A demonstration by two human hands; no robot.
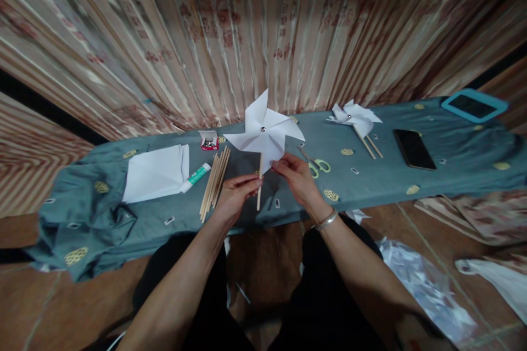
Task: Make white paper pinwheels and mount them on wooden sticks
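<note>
- Here the white folded-paper pinwheel [264,134] stands upright on its thin wooden stick [259,186], long axis vertical, just ahead of both hands.
- Left hand [234,193] pinches the stick; right hand [297,176] pinches a lower vane — both equally near.
- Pinwheels: two — the other finished white paper pinwheel [354,116] lies well right.
- One bundle of spare wooden sticks [214,182], one pair of green-handled scissors [316,164].
</note>
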